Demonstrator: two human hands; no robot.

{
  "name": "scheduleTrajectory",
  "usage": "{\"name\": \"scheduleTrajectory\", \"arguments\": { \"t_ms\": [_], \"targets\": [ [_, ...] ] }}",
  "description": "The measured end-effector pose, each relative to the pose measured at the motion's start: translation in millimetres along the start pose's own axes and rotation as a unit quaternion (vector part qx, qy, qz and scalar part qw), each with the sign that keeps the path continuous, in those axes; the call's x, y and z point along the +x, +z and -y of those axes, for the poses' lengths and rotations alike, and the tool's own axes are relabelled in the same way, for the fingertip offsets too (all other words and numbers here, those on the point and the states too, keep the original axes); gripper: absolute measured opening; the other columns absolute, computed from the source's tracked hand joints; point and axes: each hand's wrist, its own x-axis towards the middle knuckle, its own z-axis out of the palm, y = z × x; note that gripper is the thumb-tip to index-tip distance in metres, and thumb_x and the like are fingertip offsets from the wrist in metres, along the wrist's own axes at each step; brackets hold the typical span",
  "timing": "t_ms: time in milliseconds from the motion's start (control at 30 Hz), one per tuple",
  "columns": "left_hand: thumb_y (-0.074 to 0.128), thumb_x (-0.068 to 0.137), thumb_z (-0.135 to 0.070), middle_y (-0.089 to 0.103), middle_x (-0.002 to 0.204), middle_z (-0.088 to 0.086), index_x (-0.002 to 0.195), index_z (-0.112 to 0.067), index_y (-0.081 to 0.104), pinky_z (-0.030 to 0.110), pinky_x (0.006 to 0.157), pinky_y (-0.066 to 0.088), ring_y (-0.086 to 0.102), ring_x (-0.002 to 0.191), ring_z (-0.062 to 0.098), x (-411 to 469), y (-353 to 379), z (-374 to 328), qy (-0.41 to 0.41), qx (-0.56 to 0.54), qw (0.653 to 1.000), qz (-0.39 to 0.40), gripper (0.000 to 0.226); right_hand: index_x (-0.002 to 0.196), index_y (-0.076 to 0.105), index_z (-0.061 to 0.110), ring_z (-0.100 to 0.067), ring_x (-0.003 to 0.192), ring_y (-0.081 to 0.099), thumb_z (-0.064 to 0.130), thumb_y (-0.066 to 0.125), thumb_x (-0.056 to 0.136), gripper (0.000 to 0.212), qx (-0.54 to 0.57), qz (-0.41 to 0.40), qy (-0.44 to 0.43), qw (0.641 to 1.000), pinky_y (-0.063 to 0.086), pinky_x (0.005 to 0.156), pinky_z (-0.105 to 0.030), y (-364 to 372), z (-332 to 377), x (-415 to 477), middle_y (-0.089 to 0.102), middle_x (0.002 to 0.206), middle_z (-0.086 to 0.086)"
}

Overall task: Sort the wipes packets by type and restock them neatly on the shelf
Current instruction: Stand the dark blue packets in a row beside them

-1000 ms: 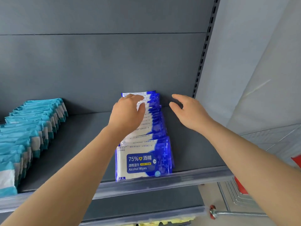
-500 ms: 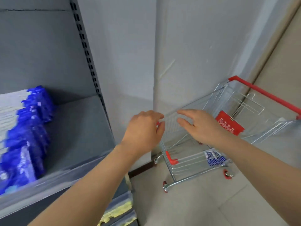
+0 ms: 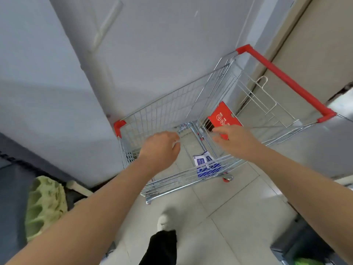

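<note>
Down below hands [image 3: 160, 148], wipes packets [image 3: 205, 166], in cart [image 3: 282, 79]

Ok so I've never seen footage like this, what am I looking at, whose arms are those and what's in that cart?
No machine here: these are a person's two bare arms, filmed by a camera worn on their head, looking forward and down. The left hand and right hand are over a wire cart with a red handle. Neither hand holds anything. A few blue wipes packets lie on the cart's bottom. The cart stands on a tiled floor.
</note>
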Motion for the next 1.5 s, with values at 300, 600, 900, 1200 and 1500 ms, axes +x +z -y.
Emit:
{"name": "scheduleTrajectory", "arguments": {
  "t_ms": [300, 600, 900, 1200, 1500],
  "targets": [
    [0.043, 0.099, -0.03, 0.062, 0.126, -0.002, 0.126, -0.022, 0.059, 0.037, 0.102, 0.043, 0.056, 0.116, 0.018, 175.9, 135.2, 18.2, -0.028, -0.035, 0.991, 0.126, 0.033, 0.116, 0.062, 0.0, -0.028, 0.107, 0.059, 0.027, 0.048, 0.097, 0.036, 0.012, 0.108, 0.041, 0.993, 0.042, 0.095, -0.039, 59.8, -131.1, 153.1, 0.066, 0.115, -0.015],
    [0.05, 0.097, -0.03, 0.058, 0.131, 0.001, 0.131, -0.019, 0.053, 0.034, 0.103, 0.04, 0.051, 0.121, 0.021, 269.8, 296.6, 48.1, -0.091, -0.056, 0.96, 0.257, 0.036, 0.117, 0.058, -0.005, -0.033, 0.114, 0.055, 0.029, 0.047, 0.098, 0.041, 0.008, 0.226, 0.065, 0.972, 0.041, 0.097, -0.045, 164.5, -236.0, 251.8, 0.06, 0.122, -0.021],
    [0.061, 0.09, -0.029, 0.046, 0.141, 0.006, 0.141, -0.019, 0.042, 0.037, 0.106, 0.036, 0.042, 0.129, 0.027, 283.5, 438.7, 69.2, -0.145, -0.063, 0.932, 0.327, 0.056, 0.128, 0.053, -0.002, -0.029, 0.126, 0.05, 0.025, 0.051, 0.097, 0.042, 0.071, 0.299, 0.086, 0.948, 0.036, 0.106, -0.041, 263.4, -309.7, 289.5, 0.054, 0.135, -0.018],
    [0.072, 0.082, -0.033, 0.06, 0.109, 0.003, 0.114, -0.014, 0.06, 0.03, 0.08, 0.042, 0.055, 0.102, 0.023, 273.9, 446.2, 90.5, -0.221, -0.102, 0.909, 0.337, 0.039, 0.141, 0.042, 0.009, -0.021, 0.13, 0.045, 0.035, 0.053, 0.095, 0.054, 0.097, 0.317, 0.127, 0.935, 0.034, 0.108, -0.03, 313.0, -326.5, 286.0, 0.046, 0.143, -0.008],
    [0.073, 0.083, -0.024, 0.061, 0.088, -0.002, 0.108, -0.012, 0.06, 0.021, 0.057, 0.044, 0.055, 0.07, 0.006, 256.1, 415.4, 144.0, -0.307, -0.207, 0.898, 0.236, 0.031, 0.101, 0.047, 0.012, -0.018, 0.086, 0.053, 0.032, 0.079, 0.073, 0.048, 0.098, 0.252, 0.221, 0.937, 0.034, 0.056, -0.022, 350.7, -314.4, 274.8, 0.052, 0.093, 0.0]
  ]
}}
